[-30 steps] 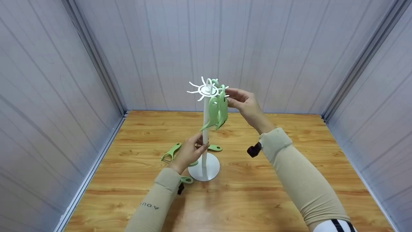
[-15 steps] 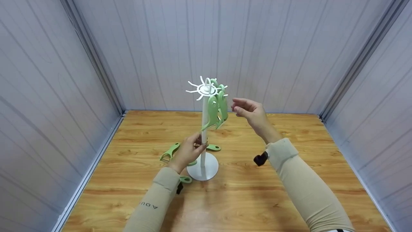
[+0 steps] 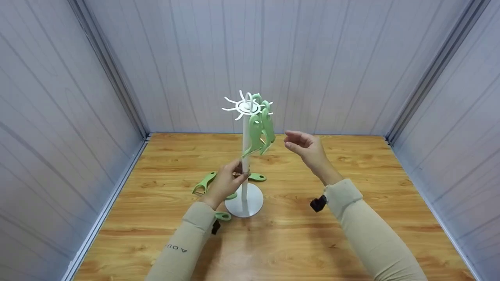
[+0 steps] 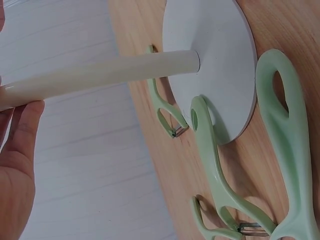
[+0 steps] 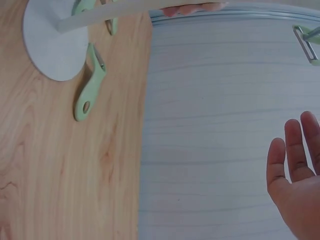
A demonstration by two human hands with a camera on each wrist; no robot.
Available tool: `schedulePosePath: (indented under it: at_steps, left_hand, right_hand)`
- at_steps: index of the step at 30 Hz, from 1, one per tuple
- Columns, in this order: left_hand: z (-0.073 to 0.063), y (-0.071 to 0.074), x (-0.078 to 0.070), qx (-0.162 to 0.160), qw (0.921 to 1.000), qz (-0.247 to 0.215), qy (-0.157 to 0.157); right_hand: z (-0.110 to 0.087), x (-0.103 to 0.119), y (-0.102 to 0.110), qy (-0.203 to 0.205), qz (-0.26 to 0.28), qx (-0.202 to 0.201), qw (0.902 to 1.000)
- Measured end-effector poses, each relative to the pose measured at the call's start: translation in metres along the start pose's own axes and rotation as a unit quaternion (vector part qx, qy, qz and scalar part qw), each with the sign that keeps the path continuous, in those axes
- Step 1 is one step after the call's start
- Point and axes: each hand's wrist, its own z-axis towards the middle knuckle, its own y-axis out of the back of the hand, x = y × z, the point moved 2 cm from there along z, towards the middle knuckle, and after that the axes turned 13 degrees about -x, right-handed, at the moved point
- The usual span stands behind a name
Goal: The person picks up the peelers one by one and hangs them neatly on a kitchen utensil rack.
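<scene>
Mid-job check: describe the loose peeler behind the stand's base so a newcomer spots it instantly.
In the head view, a white hook-topped pole on a round base stands on the wood-grain table. Just behind that base lies a pale-green Y-shaped peeler, its holed handle pointing right. The other three loose peelers lie left of the pole.

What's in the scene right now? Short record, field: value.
stand: white pole on round base, upright, hooks around top
hanging peelers: green, at least two; overlap hides exact count
loose peelers: four, green; one handle end over the base
left hand: grips the pole
right hand: holds nothing, apart from the hanging peelers
surface: wood-grain table
</scene>
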Motion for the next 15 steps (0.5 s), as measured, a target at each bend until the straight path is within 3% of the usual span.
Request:
schedulePosePath:
  at_steps: [15]
  left_hand:
    - [0.001, 0.002, -0.003, 0.004, 1.0, 0.001, 0.003]
  right_hand:
    - [-0.024, -0.023, 0.001, -0.015, -0.049, -0.017, 0.9986]
